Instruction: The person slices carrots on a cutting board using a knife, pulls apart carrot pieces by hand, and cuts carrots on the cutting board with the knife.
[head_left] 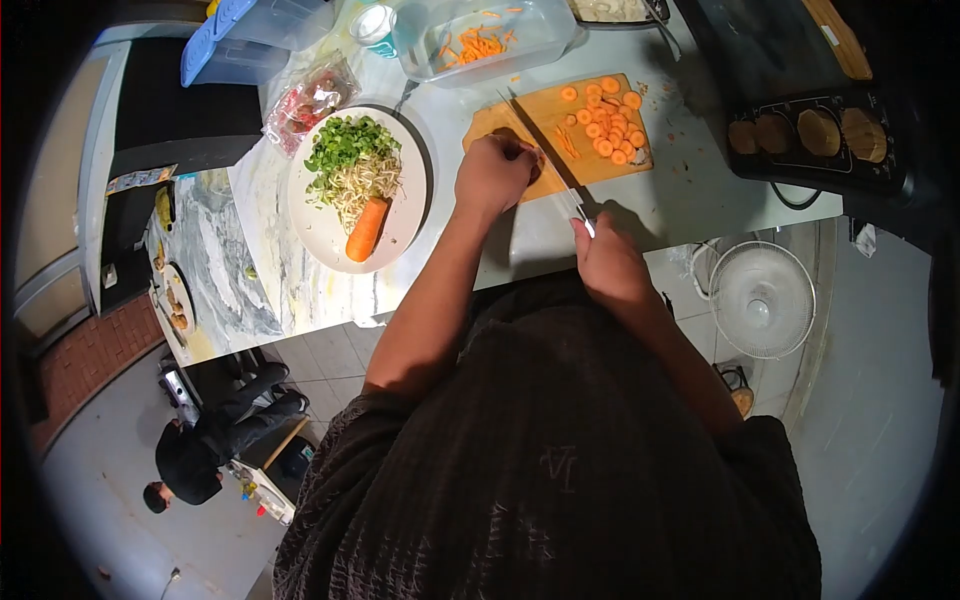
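Observation:
My right hand (608, 258) is closed round the handle of a knife (560, 170), whose long blade points up and left over the wooden cutting board (600, 176). At the board's left end, my left hand (497, 175) has its fingers curled down beside the blade; what they hold is too hidden to name. Orange carrot slices (606, 124) and a few thin strips lie on the board's right part. Left of my left hand, a pale plate (312, 235) bears chopped greens (350, 150), bean sprouts (350, 208) and a carrot piece (367, 230).
Behind the board stands a clear container (425, 65) with carrot shreds. A plastic bag (312, 103) and a white-and-teal cup (374, 28) are near the plate. A black appliance (820, 110) sits at right, a white fan (762, 298) below. Another person (190, 460) is at lower left.

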Demonstrator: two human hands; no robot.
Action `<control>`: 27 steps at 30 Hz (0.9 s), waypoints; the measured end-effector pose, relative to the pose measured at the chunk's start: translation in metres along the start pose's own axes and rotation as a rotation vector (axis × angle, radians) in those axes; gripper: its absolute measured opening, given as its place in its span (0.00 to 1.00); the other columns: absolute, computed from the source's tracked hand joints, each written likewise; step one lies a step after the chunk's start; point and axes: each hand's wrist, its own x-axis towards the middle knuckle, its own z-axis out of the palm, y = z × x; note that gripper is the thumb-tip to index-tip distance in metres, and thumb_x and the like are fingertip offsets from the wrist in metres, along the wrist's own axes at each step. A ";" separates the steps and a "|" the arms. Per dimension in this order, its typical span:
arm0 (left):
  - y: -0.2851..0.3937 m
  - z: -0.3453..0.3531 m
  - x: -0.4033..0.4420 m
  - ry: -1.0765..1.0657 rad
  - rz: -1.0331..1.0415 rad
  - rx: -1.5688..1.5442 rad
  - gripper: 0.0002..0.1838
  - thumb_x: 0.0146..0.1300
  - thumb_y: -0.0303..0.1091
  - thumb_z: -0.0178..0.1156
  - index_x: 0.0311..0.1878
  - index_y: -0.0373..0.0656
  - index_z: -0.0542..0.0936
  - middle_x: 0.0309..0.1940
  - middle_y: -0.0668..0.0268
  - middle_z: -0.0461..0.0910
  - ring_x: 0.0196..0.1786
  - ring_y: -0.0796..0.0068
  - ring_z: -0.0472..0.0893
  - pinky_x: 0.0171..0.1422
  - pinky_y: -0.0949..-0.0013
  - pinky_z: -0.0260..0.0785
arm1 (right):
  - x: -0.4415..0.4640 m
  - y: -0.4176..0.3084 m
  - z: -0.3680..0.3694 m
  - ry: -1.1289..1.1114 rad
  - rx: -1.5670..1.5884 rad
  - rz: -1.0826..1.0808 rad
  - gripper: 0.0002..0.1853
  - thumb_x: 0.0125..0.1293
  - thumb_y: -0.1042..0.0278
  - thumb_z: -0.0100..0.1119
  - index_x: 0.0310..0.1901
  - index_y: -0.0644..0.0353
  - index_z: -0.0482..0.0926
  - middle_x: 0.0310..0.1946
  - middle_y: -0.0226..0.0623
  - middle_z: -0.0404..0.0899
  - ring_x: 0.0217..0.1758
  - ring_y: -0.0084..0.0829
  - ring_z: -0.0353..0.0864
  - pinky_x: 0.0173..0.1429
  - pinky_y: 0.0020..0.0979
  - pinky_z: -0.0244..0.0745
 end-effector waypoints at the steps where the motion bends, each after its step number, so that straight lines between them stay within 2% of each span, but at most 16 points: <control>1: 0.001 0.000 -0.001 -0.002 -0.003 -0.001 0.14 0.60 0.42 0.64 0.33 0.40 0.87 0.23 0.64 0.85 0.28 0.69 0.84 0.37 0.67 0.73 | 0.001 0.001 0.002 -0.003 -0.001 0.002 0.23 0.75 0.52 0.49 0.43 0.71 0.70 0.34 0.66 0.80 0.43 0.64 0.81 0.49 0.54 0.77; 4: 0.000 0.000 0.000 -0.011 -0.035 0.021 0.14 0.60 0.43 0.64 0.34 0.40 0.87 0.26 0.61 0.86 0.31 0.65 0.85 0.39 0.65 0.74 | 0.004 0.006 0.004 0.003 0.017 -0.026 0.22 0.74 0.53 0.50 0.42 0.71 0.70 0.34 0.66 0.80 0.42 0.64 0.81 0.48 0.54 0.77; 6: -0.006 0.005 0.002 0.058 0.091 -0.004 0.13 0.63 0.35 0.65 0.35 0.30 0.84 0.22 0.63 0.83 0.20 0.80 0.78 0.27 0.74 0.70 | 0.006 0.006 0.004 0.004 0.027 -0.027 0.21 0.74 0.54 0.51 0.41 0.71 0.71 0.34 0.65 0.80 0.42 0.64 0.81 0.47 0.54 0.76; 13: -0.005 0.005 -0.001 0.082 0.084 0.036 0.13 0.62 0.36 0.65 0.36 0.31 0.84 0.21 0.64 0.82 0.20 0.79 0.78 0.27 0.73 0.69 | 0.015 0.007 0.012 0.033 -0.016 0.011 0.22 0.74 0.53 0.51 0.41 0.70 0.71 0.35 0.64 0.80 0.43 0.64 0.81 0.48 0.55 0.76; 19: -0.005 0.003 0.002 0.030 0.072 -0.042 0.12 0.62 0.34 0.65 0.33 0.32 0.84 0.20 0.65 0.81 0.20 0.79 0.77 0.26 0.74 0.69 | 0.013 0.013 0.015 0.103 -0.038 -0.053 0.21 0.74 0.52 0.51 0.42 0.69 0.71 0.33 0.62 0.81 0.41 0.64 0.81 0.47 0.54 0.76; 21: -0.007 0.003 0.005 0.016 -0.003 -0.006 0.14 0.58 0.43 0.65 0.34 0.42 0.87 0.25 0.61 0.85 0.32 0.64 0.85 0.41 0.65 0.74 | 0.007 0.013 0.010 0.121 -0.030 -0.048 0.22 0.73 0.51 0.51 0.42 0.68 0.71 0.32 0.62 0.81 0.40 0.63 0.81 0.45 0.54 0.76; 27: -0.008 0.003 0.005 0.002 -0.003 -0.042 0.13 0.59 0.43 0.65 0.34 0.41 0.87 0.25 0.63 0.86 0.30 0.69 0.85 0.39 0.67 0.74 | 0.009 0.030 0.007 0.165 -0.018 -0.049 0.22 0.73 0.50 0.52 0.43 0.68 0.71 0.32 0.62 0.81 0.39 0.64 0.81 0.44 0.56 0.75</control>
